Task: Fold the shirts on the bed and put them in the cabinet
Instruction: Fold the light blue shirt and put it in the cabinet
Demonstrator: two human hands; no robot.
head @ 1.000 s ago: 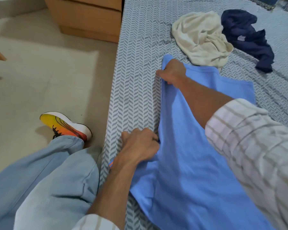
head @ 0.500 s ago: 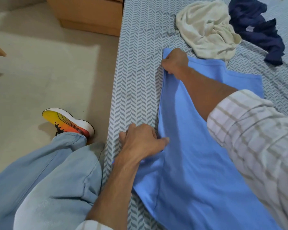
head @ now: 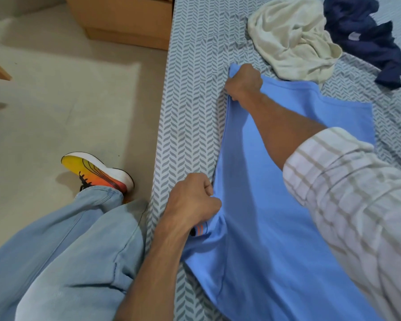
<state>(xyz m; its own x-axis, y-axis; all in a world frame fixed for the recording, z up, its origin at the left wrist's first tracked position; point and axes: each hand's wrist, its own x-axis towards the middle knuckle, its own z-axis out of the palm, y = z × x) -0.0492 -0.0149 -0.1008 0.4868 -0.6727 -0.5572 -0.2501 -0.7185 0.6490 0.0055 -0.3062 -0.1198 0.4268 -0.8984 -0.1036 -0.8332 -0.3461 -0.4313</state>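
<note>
A light blue shirt (head: 259,205) lies spread on the bed (head: 190,93), its left edge running toward the far side. My left hand (head: 192,200) grips that left edge near the sleeve, fingers curled round the cloth. My right hand (head: 243,82) grips the far left corner of the same shirt, my forearm lying across it. A crumpled cream shirt (head: 292,38) sits just beyond the blue one. A crumpled navy shirt (head: 366,35) lies to its right.
The bed's left edge runs down the middle of the view, with bare floor (head: 63,100) to its left. A wooden cabinet (head: 125,17) stands on the floor at the far left of the bed. My leg in light jeans and a yellow-orange shoe (head: 95,170) are beside the bed.
My left hand, which lay with fingers spread on the shirt's edge half a second ago, has curled tight on the cloth. My right hand keeps its hold on the far corner.
</note>
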